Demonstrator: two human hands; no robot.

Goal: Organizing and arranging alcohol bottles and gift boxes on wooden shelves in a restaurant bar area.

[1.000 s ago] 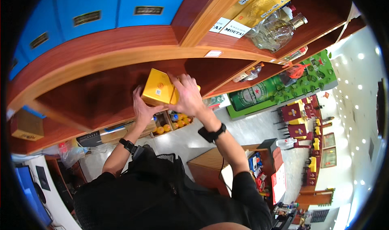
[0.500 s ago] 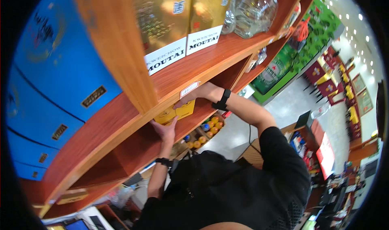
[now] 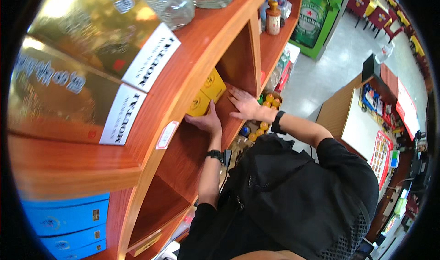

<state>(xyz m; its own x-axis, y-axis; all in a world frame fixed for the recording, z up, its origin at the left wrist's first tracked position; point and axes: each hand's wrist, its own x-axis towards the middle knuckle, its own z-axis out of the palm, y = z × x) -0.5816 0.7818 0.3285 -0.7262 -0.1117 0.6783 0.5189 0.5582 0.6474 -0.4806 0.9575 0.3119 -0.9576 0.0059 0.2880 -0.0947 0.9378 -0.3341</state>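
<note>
Two yellow boxes stand side by side in a lower compartment of the wooden shelf unit, partly hidden by the board above. My left hand holds the nearer box at its edge, thumb on the front and fingers along the side; the fingertips are partly hidden. To the right, my right hand lies on the reddish shelf board near its front edge. Its fingers are spread, it holds nothing, and it is apart from the boxes. Both wrists wear black bands.
Gold boxes and glass bottles stand on the shelf above, blue boxes at lower left. A brown bottle sits in a farther compartment. Below the shelf is a crate of orange fruit; a counter stands at right.
My right hand has come away from the yellow boxes and down onto the shelf board. The left hand stays at the nearer box. The view has turned and shifted along the shelf.
</note>
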